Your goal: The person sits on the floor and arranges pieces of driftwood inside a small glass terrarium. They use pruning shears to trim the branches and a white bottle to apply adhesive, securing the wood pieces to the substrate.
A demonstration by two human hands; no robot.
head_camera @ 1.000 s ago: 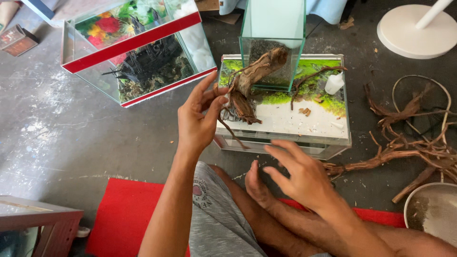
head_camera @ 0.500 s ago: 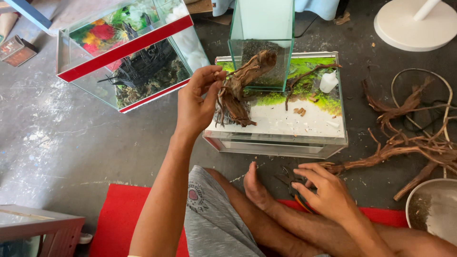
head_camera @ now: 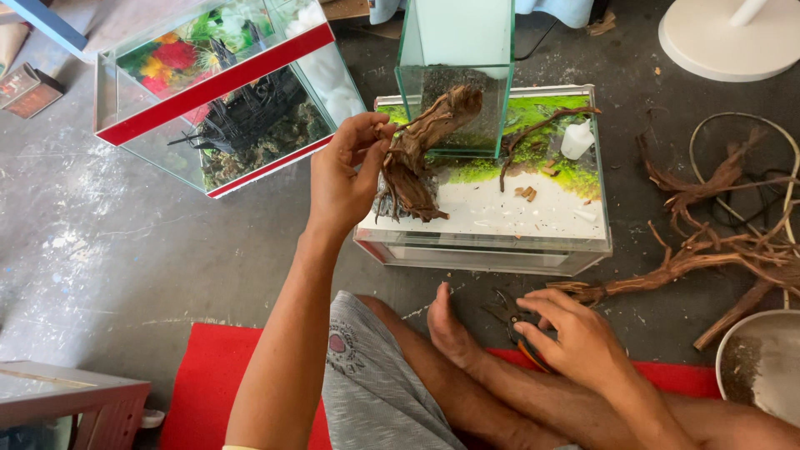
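Observation:
My left hand (head_camera: 346, 175) holds a brown piece of driftwood (head_camera: 421, 146) upright above the front left corner of a low glass tank (head_camera: 492, 250) that has white sand and green moss inside. My right hand (head_camera: 575, 337) is down by my crossed legs, fingers resting on a pair of black cutters with orange handles (head_camera: 517, 325) lying on the floor. A thin twig (head_camera: 537, 133) and a small white bottle (head_camera: 577, 139) sit in the tank.
A tall narrow glass tank (head_camera: 454, 75) stands on the low tank's back. A red-trimmed aquarium (head_camera: 217, 92) with a black ship ornament lies tilted at the left. Loose driftwood branches (head_camera: 708, 242) spread at the right, beside a bowl (head_camera: 762, 375). A red mat (head_camera: 208, 392) lies under me.
My right hand dropped from mid-air down to the cutters on the floor. My left hand kept hold of the driftwood and turned it slightly.

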